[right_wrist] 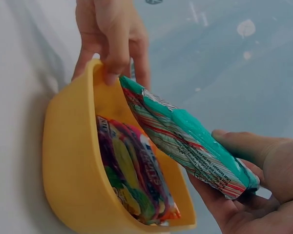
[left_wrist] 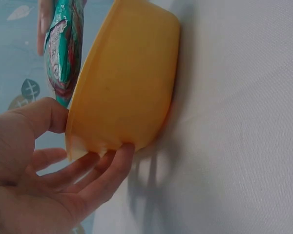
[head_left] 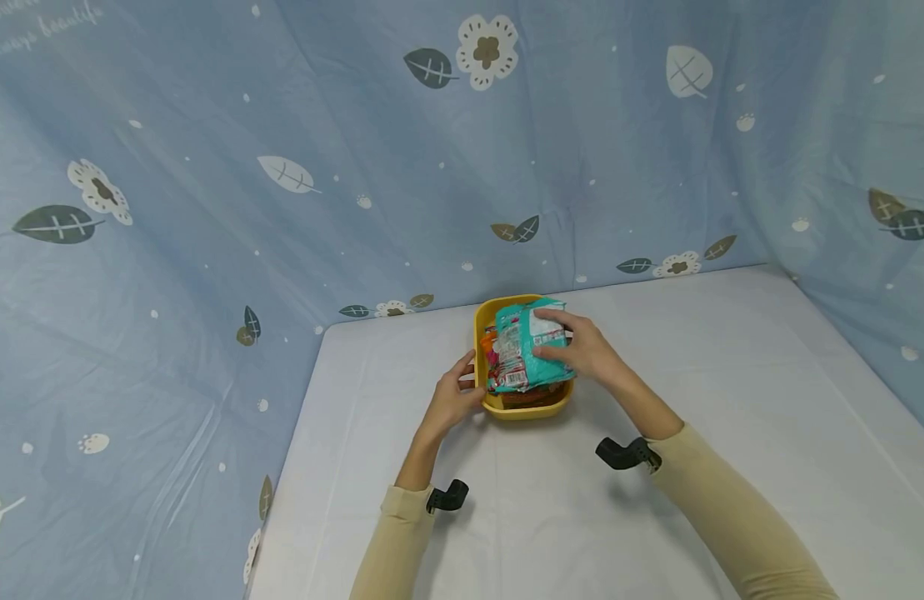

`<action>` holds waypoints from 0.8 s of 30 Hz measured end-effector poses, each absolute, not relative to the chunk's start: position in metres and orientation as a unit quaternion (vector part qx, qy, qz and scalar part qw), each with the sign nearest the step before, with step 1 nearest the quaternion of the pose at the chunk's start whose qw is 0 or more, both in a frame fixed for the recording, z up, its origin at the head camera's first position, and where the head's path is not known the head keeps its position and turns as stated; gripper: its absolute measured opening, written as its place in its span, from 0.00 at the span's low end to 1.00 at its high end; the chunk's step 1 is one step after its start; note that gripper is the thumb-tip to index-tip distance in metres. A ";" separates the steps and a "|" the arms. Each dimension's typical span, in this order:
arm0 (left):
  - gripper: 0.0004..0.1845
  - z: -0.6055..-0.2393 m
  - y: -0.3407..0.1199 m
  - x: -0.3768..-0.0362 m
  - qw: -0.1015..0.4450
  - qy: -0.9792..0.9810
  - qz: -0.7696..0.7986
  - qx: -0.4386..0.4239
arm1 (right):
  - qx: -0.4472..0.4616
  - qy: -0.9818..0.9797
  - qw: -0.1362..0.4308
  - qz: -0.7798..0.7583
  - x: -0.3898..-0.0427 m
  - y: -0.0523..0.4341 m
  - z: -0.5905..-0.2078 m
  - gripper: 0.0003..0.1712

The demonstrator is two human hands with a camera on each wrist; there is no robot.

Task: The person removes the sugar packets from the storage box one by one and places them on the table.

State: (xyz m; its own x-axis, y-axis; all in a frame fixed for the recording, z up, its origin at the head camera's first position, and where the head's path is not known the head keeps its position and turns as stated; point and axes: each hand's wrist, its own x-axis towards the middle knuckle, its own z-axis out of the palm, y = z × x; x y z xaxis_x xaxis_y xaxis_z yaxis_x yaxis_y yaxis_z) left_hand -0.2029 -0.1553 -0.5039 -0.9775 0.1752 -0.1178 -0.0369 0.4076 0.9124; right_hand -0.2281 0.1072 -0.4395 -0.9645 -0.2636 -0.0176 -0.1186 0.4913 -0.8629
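Your sleeves (head_left: 739,508) are closest to the camera, and both arms reach out over the white table (head_left: 769,400). Your right hand (head_left: 589,350) holds the teal snack pack (head_left: 527,346), thumb on one side and fingers on the other. That pack sits tilted, with its far end down in the yellow tub (head_left: 525,407) and the other end sticking out over the rim. Your left hand (head_left: 456,398) steadies the tub: the thumb is hooked over the rim and the fingers lie under its side.

Under the teal pack there is a bright candy bag (right_wrist: 136,170) already lying in the tub. It takes up a lot of room, so the teal pack may not fit flat. If you let go now, it could slide off and fall on the table. The tub looks light. If you push down hard on one side, it could tip or scoot away. Press too hard and you might squash the snacks inside.
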 end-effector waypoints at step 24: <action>0.41 -0.502 -0.153 -0.203 0.099 0.841 0.532 0.030 | -0.091 0.852 0.071 -0.511 -0.238 0.136 -0.428 0.39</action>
State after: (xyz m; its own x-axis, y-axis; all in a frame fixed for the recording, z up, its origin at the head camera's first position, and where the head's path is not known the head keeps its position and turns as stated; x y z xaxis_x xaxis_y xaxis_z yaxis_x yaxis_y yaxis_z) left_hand -0.2028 -0.1534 -0.5019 -0.9786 0.1556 -0.1346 -0.0549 0.4329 0.8998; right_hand -0.2377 0.1363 -0.4284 -0.9732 -0.2283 -0.0278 -0.0831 0.4617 -0.8831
